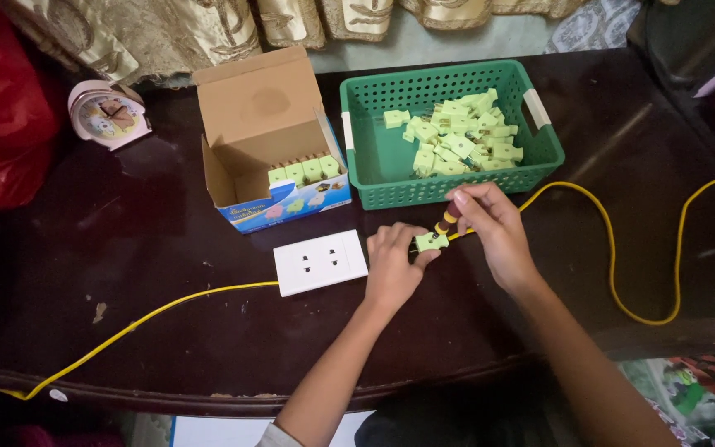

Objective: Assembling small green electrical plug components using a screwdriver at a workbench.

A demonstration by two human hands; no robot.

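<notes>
Just beyond the two hands stands a green perforated plastic basket [374,157] with a heap of pale green plugs [461,136] in it. To the left of the basket is an open cardboard box [258,108] with a row of the same plugs [304,171] packed along its front. A white rectangular plastic socket plate [320,262] lies just left of the left hand [392,269], with a thin yellow cable [151,313] running from it toward the table's near edge. A pink round alarm clock [107,114] sits well off to the far left on the dark wooden table [126,240].

The left hand pinches a small pale green plastic plug [430,242] between thumb and fingertips, holding it just above the table between the two hands. The right hand [490,228] closes its fingers around a short yellow-and-dark-handled screwdriver [447,222], whose long axis slants from the right fingers down-left, its tip meeting the plug. The plug's long axis lies roughly left to right.
</notes>
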